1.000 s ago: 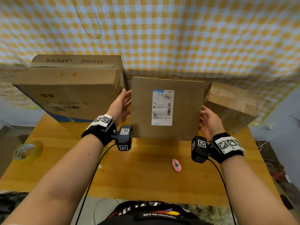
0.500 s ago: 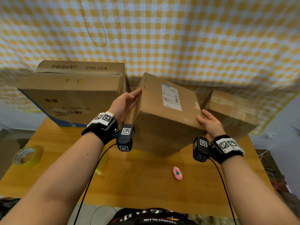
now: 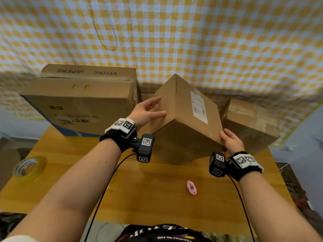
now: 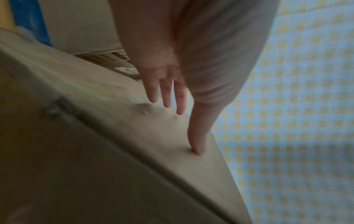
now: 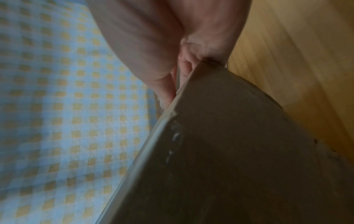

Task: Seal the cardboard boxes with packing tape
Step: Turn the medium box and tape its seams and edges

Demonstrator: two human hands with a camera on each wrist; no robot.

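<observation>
A medium cardboard box (image 3: 181, 119) with a white shipping label (image 3: 199, 106) is held tilted, one corner toward me, its lower end near the wooden table (image 3: 157, 198). My left hand (image 3: 156, 107) presses straight fingers (image 4: 197, 136) flat on the box's left face (image 4: 95, 136). My right hand (image 3: 227, 137) grips the box's near right corner. In the right wrist view the box's edge (image 5: 229, 151) sits wedged between thumb and fingers (image 5: 168, 91). A roll of yellowish packing tape (image 3: 28, 167) lies at the table's left edge.
A large printed carton (image 3: 78, 102) stands at the back left. A smaller taped box (image 3: 250, 124) sits at the back right. A pink cutter (image 3: 191, 187) lies on the table in front of the held box. A checked cloth hangs behind.
The box has turned from label-face-on to tilted with a corner toward me. My left hand slid onto its left face; my right hand moved down to the near corner.
</observation>
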